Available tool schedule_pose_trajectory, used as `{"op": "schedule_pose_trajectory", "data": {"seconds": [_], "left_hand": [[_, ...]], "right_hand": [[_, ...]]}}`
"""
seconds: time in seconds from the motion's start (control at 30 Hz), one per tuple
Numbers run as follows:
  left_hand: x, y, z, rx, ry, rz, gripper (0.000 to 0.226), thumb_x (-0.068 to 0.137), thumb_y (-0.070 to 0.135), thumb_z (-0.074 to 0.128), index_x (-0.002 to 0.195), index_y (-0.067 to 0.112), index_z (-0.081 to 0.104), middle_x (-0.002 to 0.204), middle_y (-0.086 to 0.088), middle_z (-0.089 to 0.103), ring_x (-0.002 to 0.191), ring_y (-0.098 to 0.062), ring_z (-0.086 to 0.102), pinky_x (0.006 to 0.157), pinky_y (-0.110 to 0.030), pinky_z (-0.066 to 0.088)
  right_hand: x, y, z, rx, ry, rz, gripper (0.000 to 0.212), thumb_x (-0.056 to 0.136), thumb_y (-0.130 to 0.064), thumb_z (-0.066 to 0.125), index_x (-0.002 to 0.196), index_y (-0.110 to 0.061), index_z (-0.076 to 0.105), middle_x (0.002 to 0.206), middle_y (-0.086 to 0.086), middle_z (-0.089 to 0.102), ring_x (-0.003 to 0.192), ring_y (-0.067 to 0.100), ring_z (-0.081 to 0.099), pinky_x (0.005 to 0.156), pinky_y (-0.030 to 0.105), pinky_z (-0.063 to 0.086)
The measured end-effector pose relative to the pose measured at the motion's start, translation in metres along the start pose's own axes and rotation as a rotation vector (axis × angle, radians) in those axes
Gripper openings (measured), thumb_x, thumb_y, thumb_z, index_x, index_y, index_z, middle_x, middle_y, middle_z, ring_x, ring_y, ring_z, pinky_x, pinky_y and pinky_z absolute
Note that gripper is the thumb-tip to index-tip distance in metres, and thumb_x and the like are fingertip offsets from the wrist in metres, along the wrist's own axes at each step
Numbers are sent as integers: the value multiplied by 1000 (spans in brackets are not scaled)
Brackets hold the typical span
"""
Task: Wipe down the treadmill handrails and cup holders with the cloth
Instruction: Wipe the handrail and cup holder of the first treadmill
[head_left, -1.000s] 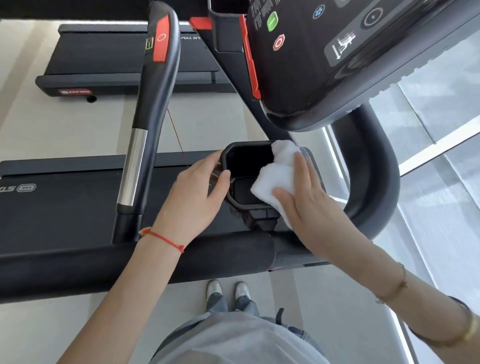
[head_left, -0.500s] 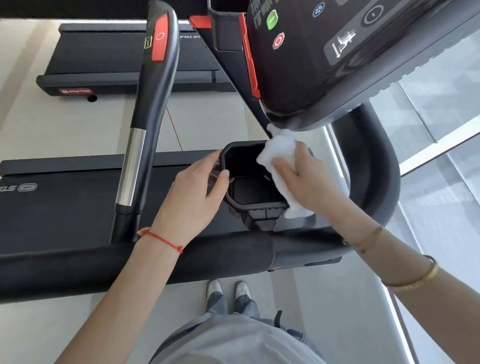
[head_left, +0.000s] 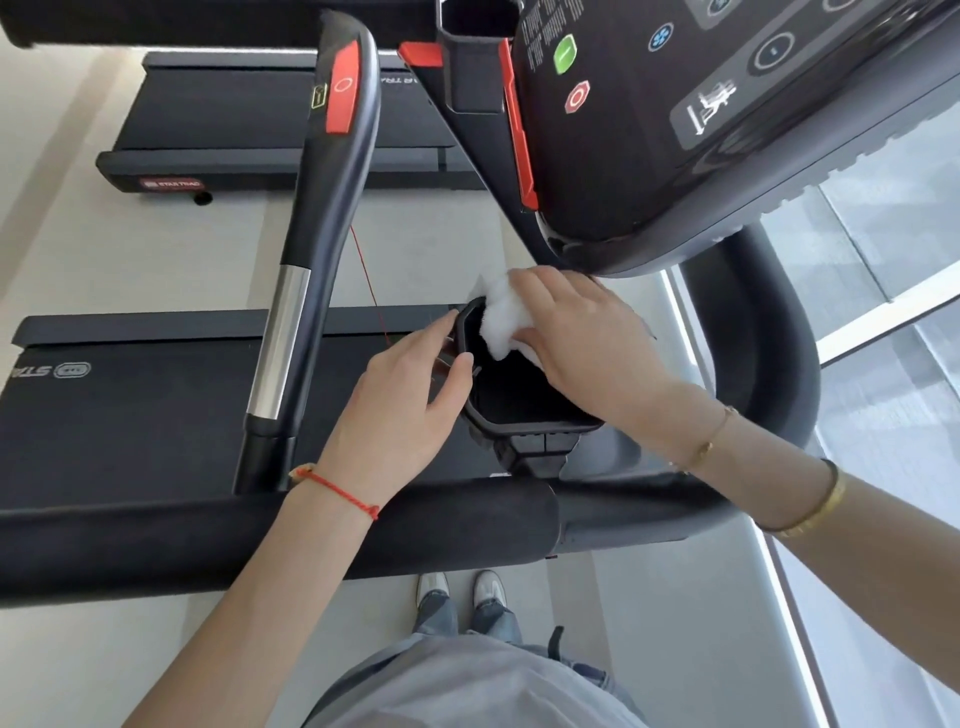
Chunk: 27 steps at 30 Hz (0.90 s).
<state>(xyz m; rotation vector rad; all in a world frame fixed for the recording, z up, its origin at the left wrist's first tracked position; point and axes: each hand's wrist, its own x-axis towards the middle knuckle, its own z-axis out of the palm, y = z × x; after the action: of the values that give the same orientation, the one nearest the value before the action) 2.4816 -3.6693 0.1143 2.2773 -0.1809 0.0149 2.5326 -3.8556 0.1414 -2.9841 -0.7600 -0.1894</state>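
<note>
A black cup holder (head_left: 524, 423) hangs under the treadmill console, just beyond the padded front handrail (head_left: 260, 535). My left hand (head_left: 400, 410) grips its left rim, thumb on the edge and fingers down the outer side. My right hand (head_left: 587, 338) presses a white cloth (head_left: 501, 319) against the holder's far left inner corner. The hand covers most of the cloth. A curved black handrail (head_left: 769, 395) bends round on the right.
The console (head_left: 675, 130) with green and red buttons overhangs the holder closely. An upright grip bar (head_left: 311, 234) with a red patch and a metal sensor stands to the left. A thin red cord hangs beside it. Treadmill belts lie beyond. My shoes show on the floor.
My right hand has slid the cloth from the holder's right rim up and leftward to its far left corner. My left hand has kept its grip on the rim.
</note>
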Motion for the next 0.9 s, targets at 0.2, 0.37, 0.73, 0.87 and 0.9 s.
{"op": "schedule_pose_trajectory", "data": {"seconds": [0.2,0.37,0.73,0.87,0.9], "left_hand": [[-1,-1,0,-4,12,-25,42,96,38,45,137,29,50,96,9,64,86,-8,63,80,-38,56],[0,-2,-1,-18,-29,-41,53,94,46,39,145,31,44,121,14,63,109,-4,60,95,-32,52],[0,0,-1,-18,-4,-44,43,95,42,43,137,32,50,107,13,64,97,-7,63,87,-37,55],[-1,0,-2,-19,-14,-47,54,94,46,40,145,30,45,118,13,63,108,-4,60,95,-34,52],[-1,-1,-2,-16,-15,-49,54,94,46,40,145,29,44,122,12,63,110,-4,60,96,-34,52]], "right_hand": [[27,3,-4,-83,-99,-223,40,99,-34,43,135,-16,40,111,2,54,92,25,58,73,38,47],[-1,23,-4,56,-63,-43,45,99,-39,44,136,-15,41,119,3,53,97,30,59,67,33,37],[28,-1,0,-61,-118,-192,38,97,-34,47,129,-13,42,109,3,56,92,26,58,75,36,43],[6,16,-4,4,-86,-50,42,98,-40,45,130,-13,44,112,5,55,95,28,58,69,35,43],[0,19,-4,45,-83,-19,42,98,-39,47,131,-12,43,116,5,54,98,30,58,67,32,39]]}}
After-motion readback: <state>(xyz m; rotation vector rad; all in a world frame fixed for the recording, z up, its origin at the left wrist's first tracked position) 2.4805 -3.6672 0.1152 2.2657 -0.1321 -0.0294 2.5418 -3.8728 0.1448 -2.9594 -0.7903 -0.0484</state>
